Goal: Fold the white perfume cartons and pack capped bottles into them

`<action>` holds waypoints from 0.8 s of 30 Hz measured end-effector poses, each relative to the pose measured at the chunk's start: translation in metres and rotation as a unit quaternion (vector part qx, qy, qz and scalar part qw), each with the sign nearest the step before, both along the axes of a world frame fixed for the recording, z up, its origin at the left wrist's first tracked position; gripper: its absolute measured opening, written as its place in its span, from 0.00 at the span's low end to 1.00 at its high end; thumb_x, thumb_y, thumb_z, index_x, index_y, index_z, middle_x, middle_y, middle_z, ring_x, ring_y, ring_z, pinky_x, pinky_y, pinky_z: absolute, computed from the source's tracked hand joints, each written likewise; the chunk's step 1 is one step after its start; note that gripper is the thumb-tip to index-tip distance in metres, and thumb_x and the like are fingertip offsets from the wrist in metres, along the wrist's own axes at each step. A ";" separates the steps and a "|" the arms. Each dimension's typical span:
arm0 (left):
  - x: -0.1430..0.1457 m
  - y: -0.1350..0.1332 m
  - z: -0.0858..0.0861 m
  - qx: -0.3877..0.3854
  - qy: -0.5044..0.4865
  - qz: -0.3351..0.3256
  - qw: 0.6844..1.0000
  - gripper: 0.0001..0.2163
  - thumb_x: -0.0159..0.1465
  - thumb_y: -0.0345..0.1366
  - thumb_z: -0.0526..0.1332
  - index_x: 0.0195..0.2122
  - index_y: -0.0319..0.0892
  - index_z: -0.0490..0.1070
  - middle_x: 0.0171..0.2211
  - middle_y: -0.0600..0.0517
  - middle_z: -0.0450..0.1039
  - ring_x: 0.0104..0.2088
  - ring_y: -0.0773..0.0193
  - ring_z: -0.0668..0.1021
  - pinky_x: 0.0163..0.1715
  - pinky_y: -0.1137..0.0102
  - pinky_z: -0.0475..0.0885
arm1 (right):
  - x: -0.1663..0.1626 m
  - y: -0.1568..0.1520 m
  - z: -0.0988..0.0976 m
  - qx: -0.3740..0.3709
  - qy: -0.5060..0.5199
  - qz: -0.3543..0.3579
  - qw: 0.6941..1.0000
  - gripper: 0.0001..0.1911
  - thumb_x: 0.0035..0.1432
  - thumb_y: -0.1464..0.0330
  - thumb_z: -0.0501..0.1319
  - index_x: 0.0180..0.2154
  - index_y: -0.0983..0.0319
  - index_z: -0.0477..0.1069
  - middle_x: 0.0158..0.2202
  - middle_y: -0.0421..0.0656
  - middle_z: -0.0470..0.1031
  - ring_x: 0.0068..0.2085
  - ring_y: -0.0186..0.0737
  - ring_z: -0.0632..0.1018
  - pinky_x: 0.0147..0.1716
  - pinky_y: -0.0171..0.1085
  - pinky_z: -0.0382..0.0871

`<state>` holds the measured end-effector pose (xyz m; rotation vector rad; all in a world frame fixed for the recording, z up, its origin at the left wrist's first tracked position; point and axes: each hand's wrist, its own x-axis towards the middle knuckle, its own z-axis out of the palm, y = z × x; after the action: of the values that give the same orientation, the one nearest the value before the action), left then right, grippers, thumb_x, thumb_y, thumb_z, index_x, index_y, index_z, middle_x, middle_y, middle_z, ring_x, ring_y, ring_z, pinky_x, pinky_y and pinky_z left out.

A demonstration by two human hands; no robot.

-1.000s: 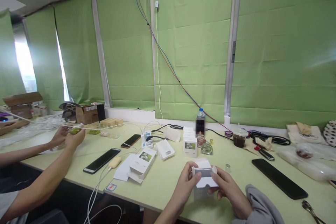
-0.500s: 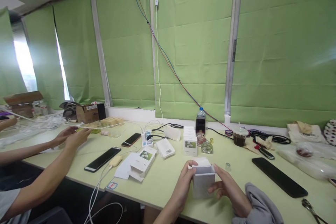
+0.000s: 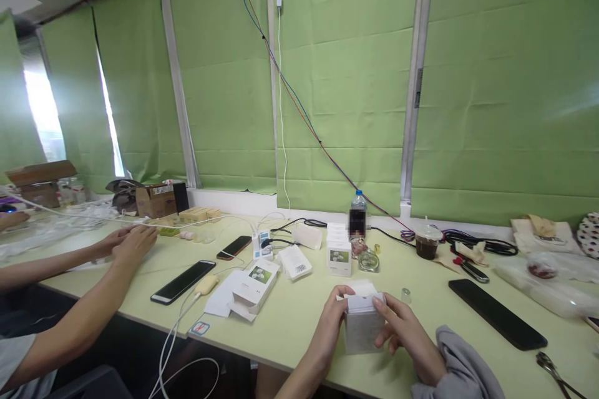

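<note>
A small white cardboard box (image 3: 364, 331) stands near the table's front edge between my hands. My left hand (image 3: 333, 318) grips its left side, with fingertips at the top corner. On the right side, my right hand (image 3: 397, 327) holds it too, the thumb pressed on the folded top flap and the other fingers curled by the side. Another white flap shows behind the top edge. What is inside the box is hidden. Just beyond it stand several white boxes in a row, the front one (image 3: 339, 260) bearing a green picture. A small clear cap (image 3: 406, 295) lies to the right.
Left lie an open white box (image 3: 256, 290), phones (image 3: 183, 282), a power strip (image 3: 262, 245) and a cable with a yellow adapter (image 3: 206, 285). A co-worker's hands (image 3: 133, 243) are farther left. Right are a drink cup (image 3: 427, 243), a black phone (image 3: 496, 314) and plastic bags (image 3: 545, 290).
The box's open top has been covered by its folded flap. My right thumb has moved left onto that flap, while my left hand stays nearly in place.
</note>
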<state>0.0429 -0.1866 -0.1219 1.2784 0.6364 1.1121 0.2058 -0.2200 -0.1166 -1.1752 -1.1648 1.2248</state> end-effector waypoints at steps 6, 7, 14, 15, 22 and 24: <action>-0.003 0.001 -0.002 -0.009 -0.002 -0.008 1.000 0.08 0.56 0.33 0.55 0.38 0.44 0.66 0.29 0.57 0.69 0.31 0.65 0.69 0.34 0.72 0.59 | 0.001 -0.007 0.005 -0.032 0.034 -0.026 0.999 0.25 0.58 0.48 0.55 0.47 0.60 0.66 0.38 0.46 0.77 0.22 0.36 0.80 0.14 0.30 0.65; -0.004 0.002 -0.003 -0.011 -0.003 -0.014 1.000 0.09 0.55 0.32 0.56 0.38 0.43 0.66 0.30 0.56 0.70 0.32 0.64 0.70 0.34 0.72 0.59 | 0.001 -0.009 0.006 -0.037 0.042 -0.029 0.998 0.25 0.59 0.49 0.53 0.48 0.60 0.66 0.41 0.48 0.77 0.23 0.37 0.80 0.15 0.31 0.66; -0.005 0.006 -0.003 -0.008 -0.015 -0.041 0.999 0.15 0.51 0.35 0.65 0.40 0.43 0.65 0.35 0.52 0.75 0.35 0.61 0.73 0.35 0.71 0.63 | 0.007 -0.010 0.005 -0.016 0.033 0.051 0.998 0.23 0.56 0.61 0.60 0.52 0.61 0.64 0.43 0.46 0.77 0.30 0.38 0.80 0.18 0.29 0.66; -0.005 0.006 -0.003 -0.006 -0.016 -0.042 0.999 0.17 0.51 0.36 0.66 0.40 0.43 0.64 0.36 0.51 0.75 0.35 0.61 0.74 0.35 0.71 0.64 | 0.008 -0.009 0.004 -0.007 0.018 0.061 0.998 0.25 0.55 0.60 0.62 0.53 0.61 0.63 0.44 0.47 0.76 0.30 0.37 0.80 0.17 0.28 0.65; -0.002 -0.001 -0.003 0.009 -0.030 -0.039 0.999 0.18 0.55 0.42 0.68 0.41 0.43 0.62 0.38 0.50 0.76 0.36 0.63 0.75 0.36 0.71 0.66 | 0.011 -0.003 -0.004 0.024 -0.022 0.098 0.995 0.30 0.55 0.55 0.63 0.55 0.60 0.59 0.47 0.47 0.74 0.30 0.34 0.79 0.16 0.26 0.66; 0.000 -0.003 -0.004 0.013 -0.037 -0.032 0.999 0.17 0.58 0.43 0.66 0.41 0.44 0.62 0.37 0.52 0.75 0.35 0.64 0.74 0.35 0.72 0.66 | 0.011 -0.004 -0.003 0.027 -0.030 0.110 0.993 0.30 0.55 0.55 0.63 0.55 0.60 0.59 0.43 0.46 0.76 0.30 0.34 0.79 0.16 0.25 0.66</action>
<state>0.0425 -0.1893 -0.1260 1.2650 0.5239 1.1122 0.2172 -0.2237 -0.1196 -1.0712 -1.3916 1.3211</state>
